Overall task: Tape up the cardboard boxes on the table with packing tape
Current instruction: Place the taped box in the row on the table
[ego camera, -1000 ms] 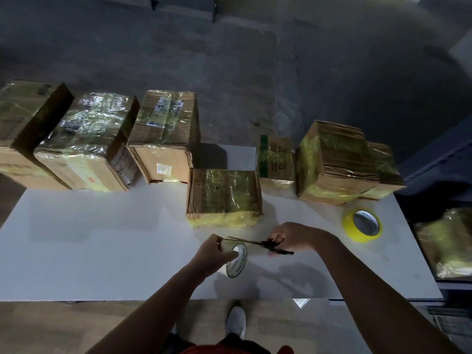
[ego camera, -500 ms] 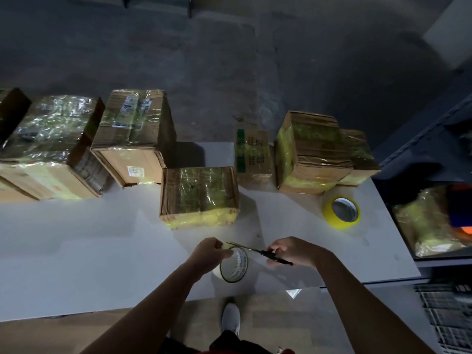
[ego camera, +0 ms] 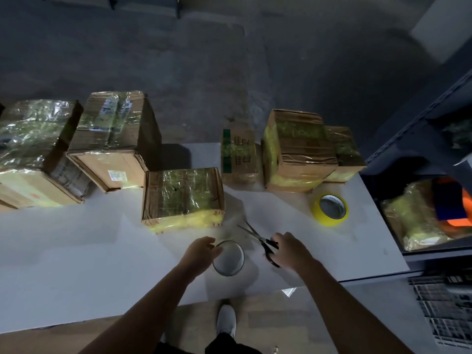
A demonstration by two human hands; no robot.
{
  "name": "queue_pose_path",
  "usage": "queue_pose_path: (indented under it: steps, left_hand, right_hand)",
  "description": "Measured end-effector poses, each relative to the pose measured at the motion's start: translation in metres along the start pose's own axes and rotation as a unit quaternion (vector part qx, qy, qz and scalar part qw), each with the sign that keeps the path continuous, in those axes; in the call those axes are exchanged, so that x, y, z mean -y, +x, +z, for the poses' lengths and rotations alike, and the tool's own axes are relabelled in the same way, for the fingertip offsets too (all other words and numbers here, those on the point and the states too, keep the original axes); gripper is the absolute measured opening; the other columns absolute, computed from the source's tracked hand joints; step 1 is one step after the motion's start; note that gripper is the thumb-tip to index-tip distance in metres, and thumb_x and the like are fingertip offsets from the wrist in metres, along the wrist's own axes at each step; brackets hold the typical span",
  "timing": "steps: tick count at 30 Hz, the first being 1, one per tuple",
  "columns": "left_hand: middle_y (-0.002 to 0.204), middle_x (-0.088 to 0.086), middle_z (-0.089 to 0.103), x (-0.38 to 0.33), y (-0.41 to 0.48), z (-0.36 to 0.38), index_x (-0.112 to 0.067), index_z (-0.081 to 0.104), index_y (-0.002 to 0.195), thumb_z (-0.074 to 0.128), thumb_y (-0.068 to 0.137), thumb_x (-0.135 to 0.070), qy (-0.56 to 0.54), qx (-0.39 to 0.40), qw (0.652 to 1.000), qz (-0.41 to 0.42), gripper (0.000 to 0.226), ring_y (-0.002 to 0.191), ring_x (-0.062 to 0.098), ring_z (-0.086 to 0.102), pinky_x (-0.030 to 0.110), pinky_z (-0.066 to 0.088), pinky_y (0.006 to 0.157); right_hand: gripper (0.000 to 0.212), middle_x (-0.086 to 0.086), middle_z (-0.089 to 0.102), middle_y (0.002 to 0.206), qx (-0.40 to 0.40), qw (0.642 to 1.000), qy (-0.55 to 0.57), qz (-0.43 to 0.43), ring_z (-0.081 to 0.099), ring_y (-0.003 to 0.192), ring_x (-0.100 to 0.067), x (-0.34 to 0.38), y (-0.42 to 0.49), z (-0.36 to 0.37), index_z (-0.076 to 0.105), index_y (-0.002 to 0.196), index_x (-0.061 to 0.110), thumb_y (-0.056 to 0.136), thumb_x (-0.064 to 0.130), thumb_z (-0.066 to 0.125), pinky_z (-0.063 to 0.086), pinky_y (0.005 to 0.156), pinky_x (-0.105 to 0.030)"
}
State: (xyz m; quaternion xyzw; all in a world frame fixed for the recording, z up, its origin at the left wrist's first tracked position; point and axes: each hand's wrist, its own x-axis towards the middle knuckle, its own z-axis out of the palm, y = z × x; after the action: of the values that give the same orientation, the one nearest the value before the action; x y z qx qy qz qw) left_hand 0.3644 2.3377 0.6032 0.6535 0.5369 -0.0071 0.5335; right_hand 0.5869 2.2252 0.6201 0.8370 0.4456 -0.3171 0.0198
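– White table (ego camera: 76, 251), dim room. What's nearest?

– My shoe (ego camera: 226, 320) on the floor below the near edge. Then both my hands over the table's near middle.

– Left hand?

– Left hand (ego camera: 201, 254) grips the left rim of the clear tape roll (ego camera: 228, 258), fingers curled over it. The roll lies flat on the table.

– Right?

– Right hand (ego camera: 288, 251) grasps the black handles of the scissors (ego camera: 258, 238), just right of the roll. Blades are parted, tips pointing far-left. Can't tell if they touch the table.

– Boxes?

– The nearest box (ego camera: 182, 198) is just beyond my hands, covered in shiny tape, yellowish on its near face. A yellow tape roll (ego camera: 330, 209) lies flat to the right of it, apart. Farther: small box with green stripe (ego camera: 238, 154), then a tall box (ego camera: 298, 149) with a lower box (ego camera: 343, 154) touching its right side. On the far left sit two big taped boxes (ego camera: 112, 139), side by side.

– Beyond?

– Grey floor (ego camera: 229, 60), and a dark shelf (ego camera: 421, 149) on the right.
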Motion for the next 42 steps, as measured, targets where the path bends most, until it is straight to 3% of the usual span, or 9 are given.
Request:
queue_pose_path:
  steps: [5,10,14,19,23,27,32,37,42]
  left_hand:
    - [0.109,0.010,0.066,-0.008,0.004,0.012,-0.004,0.064,0.105,0.065,0.089,-0.027,0.109,-0.057,0.992,0.034,0.028,0.099,0.023,0.059,0.024,0.041,0.077]
    - [0.132,0.012,0.058,-0.011,-0.002,0.006,-0.003,0.054,0.130,0.054,0.095,-0.021,0.151,-0.060,0.985,0.057,0.039,0.119,0.024,0.054,0.028,0.040,0.101]
    - [0.111,0.010,0.065,-0.017,-0.018,-0.004,-0.007,0.066,0.109,0.051,0.092,-0.008,0.156,-0.119,0.973,0.125,0.022,0.099,0.023,0.061,0.029,0.048,0.082]
    - [0.087,0.010,0.066,-0.028,-0.028,-0.047,-0.005,0.069,0.090,0.068,0.078,0.004,0.222,-0.252,0.886,0.322,0.015,0.080,0.026,0.061,0.035,0.052,0.062]
    - [0.095,0.012,0.067,-0.020,-0.017,-0.093,-0.006,0.071,0.100,0.079,0.074,-0.010,0.331,-0.254,0.851,0.318,0.028,0.087,0.031,0.061,0.043,0.054,0.070]
    - [0.099,0.013,0.067,-0.013,-0.010,-0.111,-0.007,0.071,0.100,0.086,0.061,-0.002,0.412,-0.211,0.817,0.343,0.042,0.079,0.032,0.063,0.041,0.056,0.066]
    - [0.109,0.013,0.061,-0.016,-0.005,-0.108,-0.011,0.062,0.120,0.080,0.069,-0.003,0.421,-0.214,0.830,0.295,0.055,0.092,0.031,0.058,0.044,0.054,0.076]
    - [0.101,0.013,0.064,-0.018,-0.013,-0.102,-0.005,0.066,0.109,0.085,0.061,-0.001,0.422,-0.213,0.822,0.316,0.052,0.083,0.027,0.061,0.036,0.055,0.064]
    - [0.087,0.008,0.067,-0.003,-0.041,-0.083,-0.008,0.073,0.095,0.090,0.056,-0.012,0.381,-0.207,0.831,0.347,0.042,0.077,0.022,0.066,0.031,0.057,0.061]
  right_hand:
    - [0.043,-0.006,0.050,0.120,-0.085,0.984,-0.155,0.010,0.053,0.110,-0.025,0.023,-0.005,0.026,0.045,0.124,0.017,0.090,0.041,0.054,0.041,0.086,-0.033]
    - [0.049,-0.006,0.049,0.123,-0.074,0.981,-0.178,0.005,0.050,0.115,-0.024,0.031,-0.001,0.029,0.042,0.127,0.016,0.088,0.040,0.058,0.042,0.087,-0.033]
    - [0.047,-0.007,0.048,0.124,-0.072,0.988,-0.140,0.008,0.054,0.113,-0.025,0.036,0.000,0.026,0.038,0.130,0.015,0.091,0.034,0.056,0.046,0.085,-0.033]
    - [0.032,-0.008,0.051,0.118,-0.145,0.984,-0.100,-0.005,0.058,0.105,-0.027,0.058,0.002,0.007,0.044,0.124,0.014,0.095,0.028,0.045,0.045,0.077,-0.031]
    - [0.030,-0.009,0.053,0.116,-0.189,0.981,-0.035,-0.036,0.058,0.103,-0.029,0.091,0.003,-0.013,0.048,0.123,0.014,0.095,0.026,0.044,0.043,0.074,-0.031]
    - [0.029,-0.009,0.054,0.113,-0.203,0.976,-0.013,-0.071,0.058,0.099,-0.027,0.124,0.000,-0.023,0.050,0.122,0.012,0.097,0.026,0.041,0.047,0.076,-0.034]
    - [0.031,-0.011,0.057,0.108,-0.167,0.982,0.017,-0.088,0.057,0.096,-0.028,0.144,0.000,-0.023,0.051,0.116,0.009,0.100,0.031,0.038,0.044,0.073,-0.033]
    - [0.040,-0.011,0.060,0.115,-0.127,0.985,0.089,-0.077,0.058,0.103,-0.028,0.156,0.002,-0.021,0.053,0.123,0.007,0.099,0.037,0.039,0.050,0.086,-0.039]
    - [0.037,-0.015,0.059,0.103,-0.147,0.981,0.109,-0.066,0.059,0.093,-0.028,0.166,0.010,-0.021,0.055,0.113,0.005,0.098,0.036,0.042,0.051,0.082,-0.040]
